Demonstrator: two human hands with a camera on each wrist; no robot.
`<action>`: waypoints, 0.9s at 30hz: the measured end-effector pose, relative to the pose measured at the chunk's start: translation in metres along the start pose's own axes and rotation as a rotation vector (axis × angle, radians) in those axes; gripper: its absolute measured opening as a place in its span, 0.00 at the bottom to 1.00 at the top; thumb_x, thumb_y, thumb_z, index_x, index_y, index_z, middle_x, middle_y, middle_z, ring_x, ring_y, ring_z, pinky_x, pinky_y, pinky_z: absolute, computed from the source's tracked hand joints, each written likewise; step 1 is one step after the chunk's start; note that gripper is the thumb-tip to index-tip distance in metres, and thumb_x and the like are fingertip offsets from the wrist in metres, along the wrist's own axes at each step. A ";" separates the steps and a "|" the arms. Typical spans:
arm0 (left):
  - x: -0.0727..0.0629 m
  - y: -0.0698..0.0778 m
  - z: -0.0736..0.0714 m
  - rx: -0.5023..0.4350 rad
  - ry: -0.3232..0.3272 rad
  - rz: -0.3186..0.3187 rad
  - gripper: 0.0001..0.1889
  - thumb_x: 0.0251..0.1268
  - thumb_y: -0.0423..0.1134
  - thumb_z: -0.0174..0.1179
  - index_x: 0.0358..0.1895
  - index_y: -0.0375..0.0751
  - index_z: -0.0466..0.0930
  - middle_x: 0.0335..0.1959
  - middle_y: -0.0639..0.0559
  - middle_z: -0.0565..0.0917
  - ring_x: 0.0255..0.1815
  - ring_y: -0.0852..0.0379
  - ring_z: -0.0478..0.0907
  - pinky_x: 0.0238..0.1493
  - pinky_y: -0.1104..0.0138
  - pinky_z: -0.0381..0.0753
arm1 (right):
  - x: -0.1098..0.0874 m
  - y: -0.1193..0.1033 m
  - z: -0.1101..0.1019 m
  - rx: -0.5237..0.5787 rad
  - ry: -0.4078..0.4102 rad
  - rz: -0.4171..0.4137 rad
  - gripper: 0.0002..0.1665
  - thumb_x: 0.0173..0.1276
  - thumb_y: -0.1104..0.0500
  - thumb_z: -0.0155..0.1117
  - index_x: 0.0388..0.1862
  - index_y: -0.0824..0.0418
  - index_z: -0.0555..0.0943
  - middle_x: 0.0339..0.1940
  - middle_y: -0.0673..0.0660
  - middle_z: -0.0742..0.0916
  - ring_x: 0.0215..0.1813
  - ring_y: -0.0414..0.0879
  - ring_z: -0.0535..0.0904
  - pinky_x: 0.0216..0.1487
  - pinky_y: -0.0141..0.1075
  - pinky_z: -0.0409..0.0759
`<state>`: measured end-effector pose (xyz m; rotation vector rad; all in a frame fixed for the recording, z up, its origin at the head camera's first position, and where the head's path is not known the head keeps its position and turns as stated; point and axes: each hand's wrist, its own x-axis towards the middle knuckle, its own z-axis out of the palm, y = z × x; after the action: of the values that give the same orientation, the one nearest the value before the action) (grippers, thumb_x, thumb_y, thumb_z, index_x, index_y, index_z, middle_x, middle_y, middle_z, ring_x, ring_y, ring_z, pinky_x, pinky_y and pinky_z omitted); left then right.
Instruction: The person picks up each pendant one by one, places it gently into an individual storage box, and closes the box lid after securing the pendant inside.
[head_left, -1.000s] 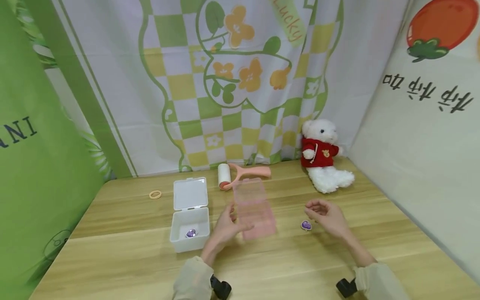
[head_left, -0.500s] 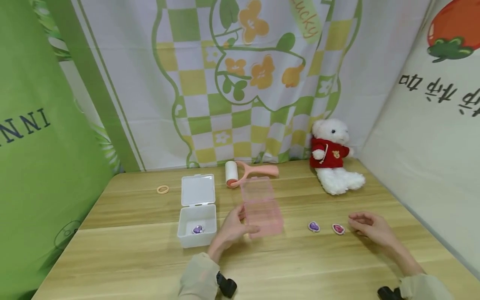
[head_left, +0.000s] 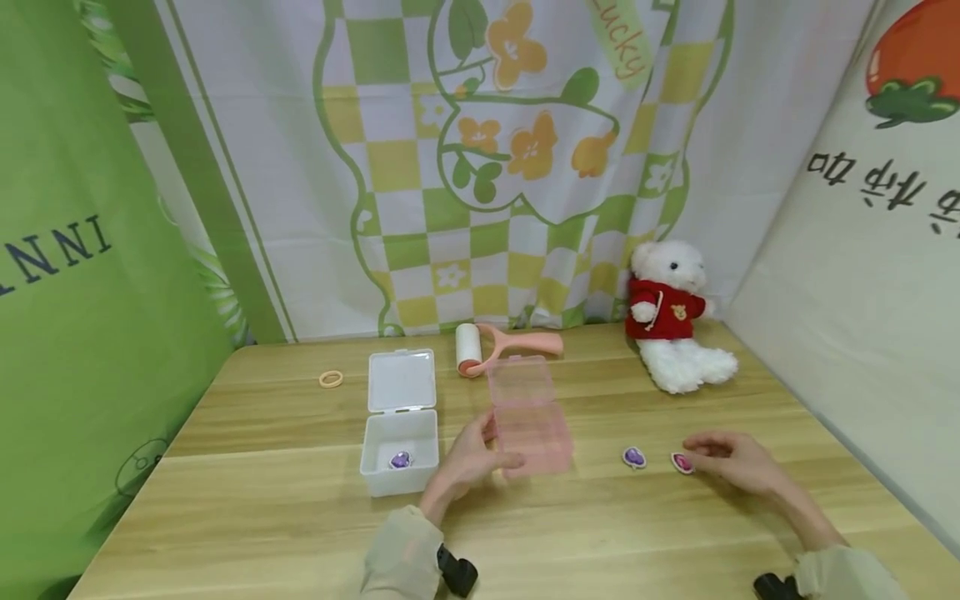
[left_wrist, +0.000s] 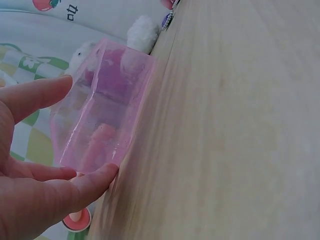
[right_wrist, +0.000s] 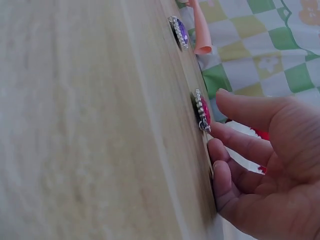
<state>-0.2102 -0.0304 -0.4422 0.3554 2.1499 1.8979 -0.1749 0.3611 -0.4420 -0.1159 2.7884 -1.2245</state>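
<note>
Right hand (head_left: 738, 462) reaches one pink gem (head_left: 682, 463), thumb and forefinger apart, two purple gems (head_left: 634, 457) leftward, as left hand (head_left: 468, 458), fingers spread, touches one pink box (head_left: 542, 437).

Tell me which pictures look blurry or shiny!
Head view: mostly clear, with the near part of the table looking paler; left wrist view: wood softly blurred, bright shiny streaks on the pink box; right wrist view: wood blurry toward the left, the pink gem crisper.
</note>
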 end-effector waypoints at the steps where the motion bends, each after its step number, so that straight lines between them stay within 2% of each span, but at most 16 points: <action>1: 0.000 0.000 0.000 0.002 0.001 -0.004 0.47 0.46 0.28 0.72 0.72 0.31 0.56 0.63 0.35 0.70 0.64 0.38 0.66 0.66 0.47 0.64 | 0.000 -0.001 0.001 -0.015 0.004 -0.005 0.26 0.64 0.53 0.67 0.52 0.72 0.79 0.40 0.58 0.85 0.38 0.40 0.77 0.36 0.30 0.76; 5: 0.001 -0.001 -0.001 0.008 0.002 -0.009 0.47 0.46 0.28 0.72 0.72 0.30 0.55 0.63 0.34 0.70 0.64 0.37 0.66 0.65 0.47 0.65 | 0.002 -0.002 0.006 -0.067 0.030 -0.045 0.23 0.60 0.52 0.70 0.48 0.67 0.82 0.36 0.54 0.83 0.36 0.38 0.75 0.35 0.30 0.74; 10: 0.000 0.000 -0.001 0.020 0.001 -0.017 0.48 0.47 0.29 0.72 0.72 0.28 0.53 0.63 0.33 0.69 0.64 0.37 0.66 0.65 0.48 0.66 | 0.002 -0.001 0.007 -0.073 0.026 -0.084 0.19 0.59 0.56 0.72 0.44 0.67 0.83 0.34 0.54 0.84 0.33 0.36 0.75 0.34 0.31 0.74; 18: -0.001 0.000 -0.001 0.020 0.001 -0.019 0.49 0.47 0.29 0.72 0.72 0.27 0.52 0.66 0.33 0.66 0.67 0.36 0.62 0.67 0.48 0.63 | 0.000 -0.003 0.004 -0.022 0.011 -0.046 0.18 0.59 0.59 0.71 0.42 0.71 0.79 0.32 0.55 0.84 0.32 0.38 0.76 0.32 0.30 0.75; 23: -0.001 0.000 -0.001 0.035 0.004 -0.030 0.49 0.47 0.30 0.72 0.72 0.28 0.52 0.66 0.32 0.66 0.67 0.36 0.62 0.67 0.48 0.62 | -0.002 -0.004 0.004 0.039 0.024 -0.030 0.16 0.59 0.63 0.70 0.40 0.71 0.77 0.29 0.55 0.84 0.29 0.36 0.75 0.29 0.30 0.74; 27: -0.001 0.000 -0.001 0.027 -0.004 -0.031 0.48 0.48 0.30 0.72 0.72 0.28 0.52 0.66 0.32 0.66 0.67 0.36 0.61 0.68 0.48 0.62 | -0.003 -0.009 0.004 0.080 0.046 0.006 0.16 0.61 0.61 0.69 0.41 0.70 0.76 0.30 0.55 0.83 0.30 0.36 0.76 0.30 0.30 0.75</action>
<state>-0.2095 -0.0321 -0.4419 0.3280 2.1678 1.8517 -0.1716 0.3530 -0.4380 -0.0742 2.7709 -1.3515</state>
